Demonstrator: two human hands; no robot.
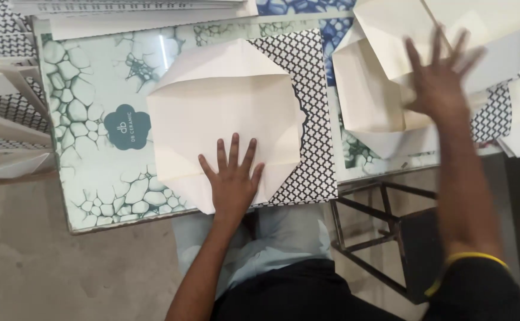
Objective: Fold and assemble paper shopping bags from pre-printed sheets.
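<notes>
Left hand point(231, 178) lies flat, fingers spread, pressing the near edge of the folded cream paper point(224, 122) onto the patterned board point(87, 119), apparently to keep its turned-in corners down. Right hand point(441, 77) is blurred, open and empty, fingers splayed above the stack of folded sheets point(370, 89) to the right, grasping nothing.

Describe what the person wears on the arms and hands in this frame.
Both hands are bare, with no gloves or rings to be seen. The left hand has a bare forearm, no sleeve in view. The right hand is motion-blurred; that arm carries a dark sleeve edged by a yellow band.
</notes>
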